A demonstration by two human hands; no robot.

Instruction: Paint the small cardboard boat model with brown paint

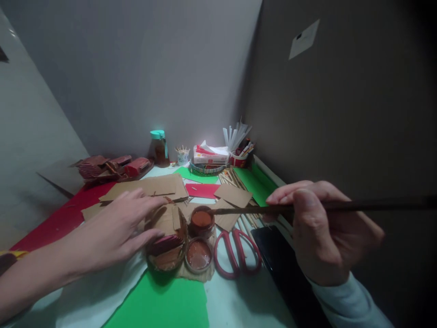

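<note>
My right hand [324,228] grips a long dark paintbrush [259,210] held level, its tip dipped into a small open jar of red-brown paint [202,220]. The jar's lid [199,255], also coated with paint, lies just in front of it. My left hand [119,228] reaches flat across, fingers spread, resting on a round bowl [167,255] that holds cardboard pieces, some painted red. Brown cardboard sheets [153,187] lie just behind that hand.
Red-handled scissors [235,255] lie right of the lid, beside a dark phone [283,264]. Green paper [164,300] and red paper [64,216] cover the table. At the back stand a bottle [159,148], a tissue box [210,155], a cup of sticks [239,155] and red painted pieces [112,166].
</note>
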